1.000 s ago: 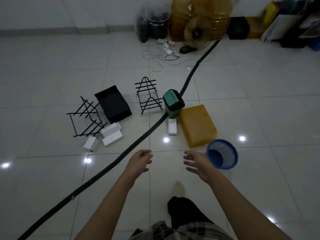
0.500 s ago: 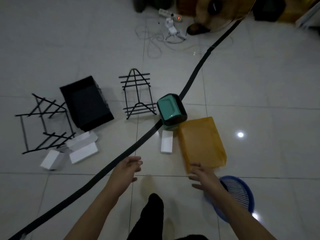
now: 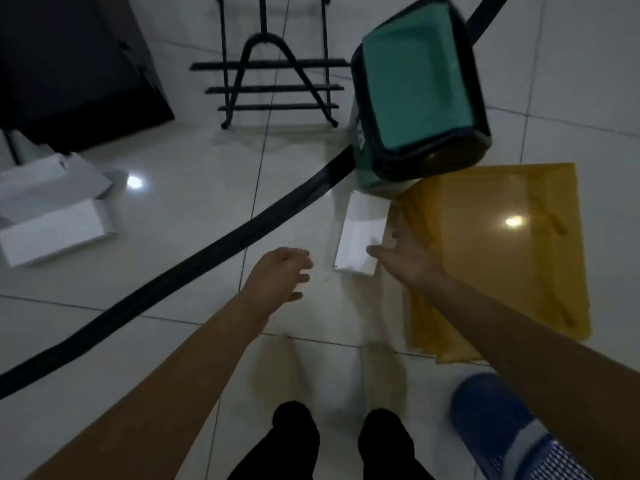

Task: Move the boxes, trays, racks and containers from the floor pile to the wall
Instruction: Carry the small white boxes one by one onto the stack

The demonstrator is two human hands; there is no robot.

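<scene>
White box (image 3: 360, 233) seemingly against right hand (image 3: 408, 260)

Glossy white tiled floor (image 3: 180, 209), ceiling light reflections, dim room

Nothing here can be read as text, a label, a brand or a number. The green bin (image 3: 415, 81) carries a small pale mark (image 3: 360, 135) low on its left side, perhaps a printed symbol or sticker, but blur and dim light leave it illegible. The white box (image 3: 360, 233) just beside the yellow tray (image 3: 502, 254) shows a plain face, with no print that can be made out.
</scene>
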